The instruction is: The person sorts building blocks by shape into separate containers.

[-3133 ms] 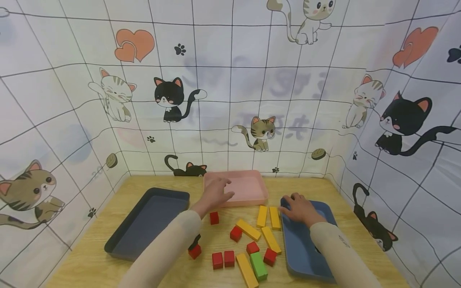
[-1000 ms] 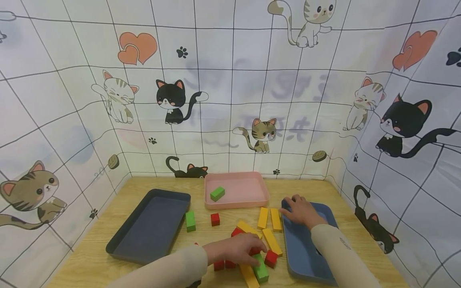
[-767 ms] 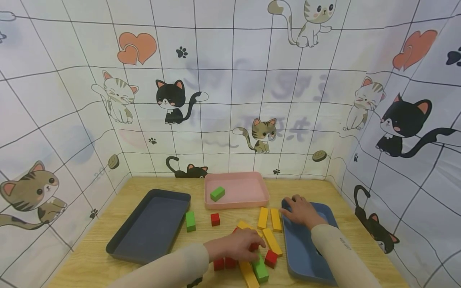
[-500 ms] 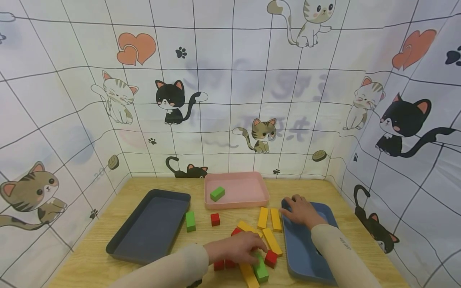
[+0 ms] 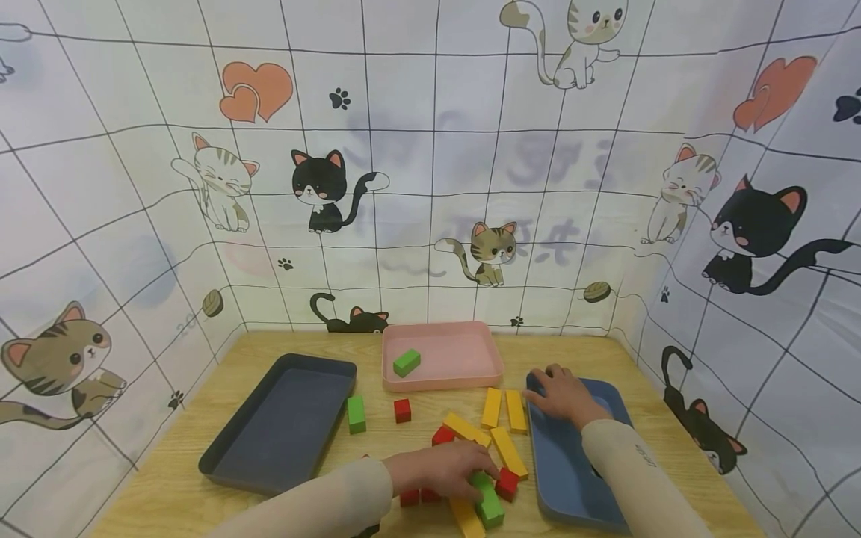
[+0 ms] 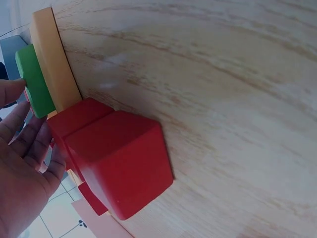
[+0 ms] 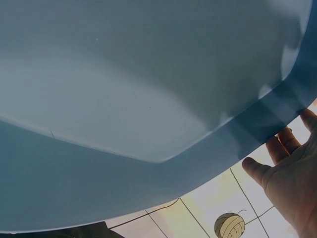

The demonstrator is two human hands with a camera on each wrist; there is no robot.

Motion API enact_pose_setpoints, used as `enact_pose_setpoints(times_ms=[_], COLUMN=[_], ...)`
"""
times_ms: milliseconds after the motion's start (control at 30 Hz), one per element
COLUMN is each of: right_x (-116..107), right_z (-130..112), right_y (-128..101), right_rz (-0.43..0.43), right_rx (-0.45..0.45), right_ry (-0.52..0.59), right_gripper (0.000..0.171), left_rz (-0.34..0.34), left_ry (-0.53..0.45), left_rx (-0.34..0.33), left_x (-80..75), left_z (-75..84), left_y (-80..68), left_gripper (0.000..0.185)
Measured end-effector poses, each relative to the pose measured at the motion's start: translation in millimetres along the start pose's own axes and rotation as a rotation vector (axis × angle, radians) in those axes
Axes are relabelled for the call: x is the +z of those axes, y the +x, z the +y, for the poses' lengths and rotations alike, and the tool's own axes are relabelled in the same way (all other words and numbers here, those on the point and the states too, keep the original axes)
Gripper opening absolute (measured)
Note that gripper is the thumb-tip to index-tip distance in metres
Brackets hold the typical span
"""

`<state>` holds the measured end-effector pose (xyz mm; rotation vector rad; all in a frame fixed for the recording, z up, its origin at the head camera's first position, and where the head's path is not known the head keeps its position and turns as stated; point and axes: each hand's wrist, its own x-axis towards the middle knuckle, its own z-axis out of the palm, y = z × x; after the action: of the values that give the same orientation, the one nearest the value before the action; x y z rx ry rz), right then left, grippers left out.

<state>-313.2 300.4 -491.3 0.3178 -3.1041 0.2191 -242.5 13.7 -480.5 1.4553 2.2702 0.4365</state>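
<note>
My left hand (image 5: pixel 447 467) reaches over the blocks at the front middle of the table. Its thumb and fingers pinch the far end of a green block (image 5: pixel 489 509), which lies against a long yellow block (image 5: pixel 466 517). In the left wrist view, the thumb sits on one side of that green block (image 6: pixel 34 84), and two red cubes (image 6: pixel 129 158) stand nearest the camera. On the right, my right hand (image 5: pixel 563 394) rests on the far left corner of a blue tray (image 5: pixel 565 478). The right wrist view has its fingertips at the outside of the tray's rim (image 7: pixel 233 139).
A dark grey tray (image 5: pixel 269 426) stands left, with a green block (image 5: pixel 356 415) by its side. At the back, a pink tray (image 5: pixel 457 359) holds another green block (image 5: pixel 406 362). Several red cubes (image 5: pixel 402 410) and yellow blocks (image 5: pixel 507 452) lie between the trays.
My left hand has come from the pink tray, where a green block now lies, to the front blocks. In the last second it shifts only slightly there. My right hand stays on the blue tray.
</note>
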Motion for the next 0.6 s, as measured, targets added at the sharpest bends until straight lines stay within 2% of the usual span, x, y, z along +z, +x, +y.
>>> enact_pose_setpoints(times_ms=[400, 600], right_x=[0.5, -1.4], right_z=[0.1, -1.4], right_y=[1.1, 1.3], right_rz=[-0.011, -0.010], right_rx=[0.024, 0.026], right_ry=[-0.010, -0.014], right_gripper=[0.064, 0.064], left_rz=[0.001, 0.011], left_ry=[0.138, 0.116], left_rx=[0.009, -0.005], left_x=[2.5, 3.0], left_z=[1.5, 0.4], left_y=[-1.6, -3.0], left_gripper=[0.041, 0.033])
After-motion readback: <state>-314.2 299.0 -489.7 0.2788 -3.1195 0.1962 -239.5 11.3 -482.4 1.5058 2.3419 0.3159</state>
